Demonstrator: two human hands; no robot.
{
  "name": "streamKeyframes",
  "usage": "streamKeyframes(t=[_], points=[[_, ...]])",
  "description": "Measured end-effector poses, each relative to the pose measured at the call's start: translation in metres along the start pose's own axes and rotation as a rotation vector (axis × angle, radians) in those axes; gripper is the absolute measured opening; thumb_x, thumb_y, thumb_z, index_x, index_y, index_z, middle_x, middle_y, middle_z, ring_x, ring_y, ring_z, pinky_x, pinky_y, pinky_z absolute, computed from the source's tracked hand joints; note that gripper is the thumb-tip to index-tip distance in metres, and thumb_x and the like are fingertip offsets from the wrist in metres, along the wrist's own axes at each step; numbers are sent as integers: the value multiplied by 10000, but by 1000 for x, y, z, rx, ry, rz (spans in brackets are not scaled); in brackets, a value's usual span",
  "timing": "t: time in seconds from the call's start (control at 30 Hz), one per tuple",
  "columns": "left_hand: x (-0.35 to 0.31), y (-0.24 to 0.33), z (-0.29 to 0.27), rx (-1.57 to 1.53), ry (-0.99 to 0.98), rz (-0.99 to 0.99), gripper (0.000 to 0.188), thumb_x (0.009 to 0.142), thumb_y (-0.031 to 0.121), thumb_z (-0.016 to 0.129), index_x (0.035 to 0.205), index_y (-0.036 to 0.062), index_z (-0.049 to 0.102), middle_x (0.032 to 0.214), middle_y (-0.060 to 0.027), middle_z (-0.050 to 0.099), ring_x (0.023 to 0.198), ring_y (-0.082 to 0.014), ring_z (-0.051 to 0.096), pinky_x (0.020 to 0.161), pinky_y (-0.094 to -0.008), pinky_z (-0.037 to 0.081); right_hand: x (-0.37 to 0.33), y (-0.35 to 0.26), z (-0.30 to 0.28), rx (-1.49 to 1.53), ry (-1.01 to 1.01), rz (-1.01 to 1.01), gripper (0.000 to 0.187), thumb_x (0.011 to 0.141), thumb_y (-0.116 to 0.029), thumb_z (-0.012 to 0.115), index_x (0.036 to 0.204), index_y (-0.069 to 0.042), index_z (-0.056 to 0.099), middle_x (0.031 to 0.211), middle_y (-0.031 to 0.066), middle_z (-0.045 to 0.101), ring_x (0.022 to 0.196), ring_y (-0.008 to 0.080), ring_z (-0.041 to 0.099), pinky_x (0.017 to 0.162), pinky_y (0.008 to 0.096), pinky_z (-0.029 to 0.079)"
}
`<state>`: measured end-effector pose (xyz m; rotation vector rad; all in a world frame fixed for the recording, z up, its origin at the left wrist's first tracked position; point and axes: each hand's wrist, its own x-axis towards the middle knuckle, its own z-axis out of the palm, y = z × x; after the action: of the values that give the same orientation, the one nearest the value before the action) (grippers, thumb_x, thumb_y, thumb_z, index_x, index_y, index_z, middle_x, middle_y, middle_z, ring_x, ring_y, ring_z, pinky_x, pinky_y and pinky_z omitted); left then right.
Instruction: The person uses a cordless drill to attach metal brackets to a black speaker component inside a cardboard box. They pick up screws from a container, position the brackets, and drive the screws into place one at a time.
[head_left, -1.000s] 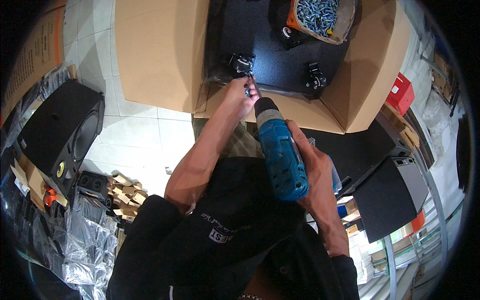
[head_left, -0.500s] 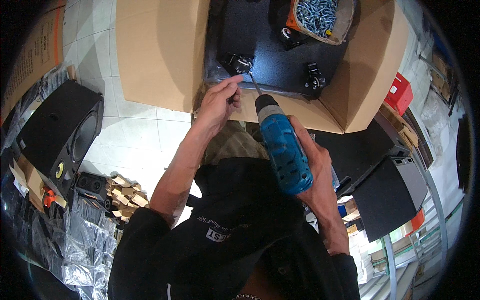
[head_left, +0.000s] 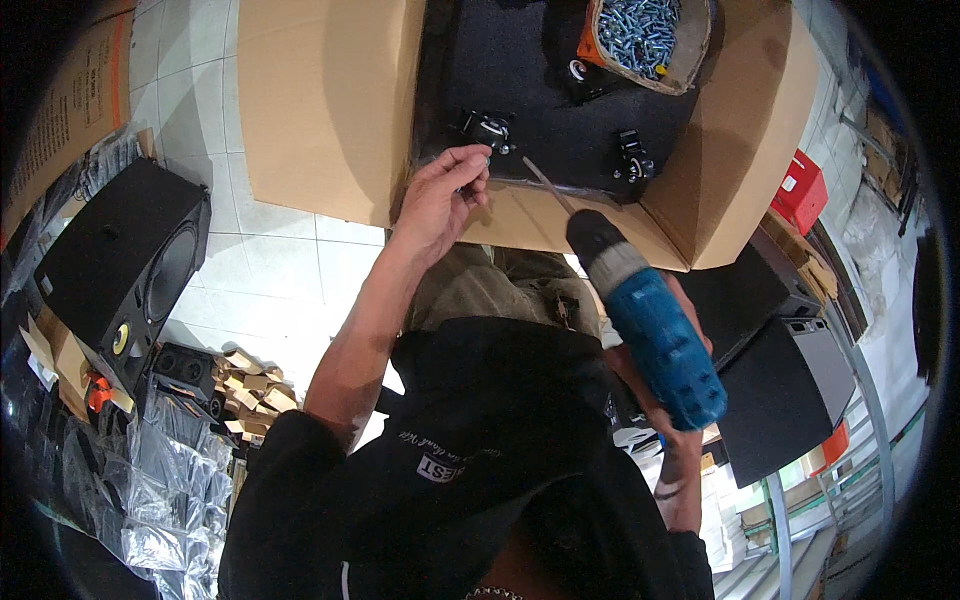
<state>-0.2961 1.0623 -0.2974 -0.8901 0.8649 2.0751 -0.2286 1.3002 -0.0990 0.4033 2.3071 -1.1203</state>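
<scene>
My right hand (head_left: 640,372) is wrapped round the grip of a blue cordless drill (head_left: 665,345). Its long driver bit (head_left: 548,183) points up and left, the tip apart from the hardware. My left hand (head_left: 440,195) is closed in a pinch beside a black swivel caster (head_left: 488,130). What looks like a small screw (head_left: 486,160) shows at its fingertips, mostly hidden by them. The caster sits on a black panel (head_left: 560,135) inside an open cardboard box (head_left: 325,110). A second caster (head_left: 633,158) is at the panel's right side.
A torn-open container of several loose screws (head_left: 638,40) rests on the panel's far part. Black loudspeakers stand left (head_left: 125,270) and right (head_left: 790,400). A red box (head_left: 797,192) lies beyond the carton's right flap; plastic-wrapped goods (head_left: 175,510) fill the lower left.
My right hand has drawn the drill back to the right and down, taking its bit away from the left caster. My left hand's fingers have closed into a pinch near that caster.
</scene>
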Motion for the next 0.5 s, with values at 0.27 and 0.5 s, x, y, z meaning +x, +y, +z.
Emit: streamKeyframes(t=[0.27, 0.5], points=[[10, 4, 7, -113, -85, -28, 251, 993, 221, 568, 1114, 3, 591, 846, -17, 514, 750, -91, 490, 658, -227, 444, -30, 1, -12, 559, 95, 229, 807, 697, -235, 882, 1366, -71, 461, 1137, 92, 644, 1015, 215, 655, 935, 380, 526], [17, 5, 4, -128, -111, -26, 239, 996, 227, 564, 1078, 4, 589, 833, -11, 508, 727, -79, 482, 632, -220, 442, -29, 8, -13, 462, 25, 170, 775, 715, -250, 869, 1357, -73, 473, 1144, 94, 648, 1017, 225, 659, 936, 399, 525]])
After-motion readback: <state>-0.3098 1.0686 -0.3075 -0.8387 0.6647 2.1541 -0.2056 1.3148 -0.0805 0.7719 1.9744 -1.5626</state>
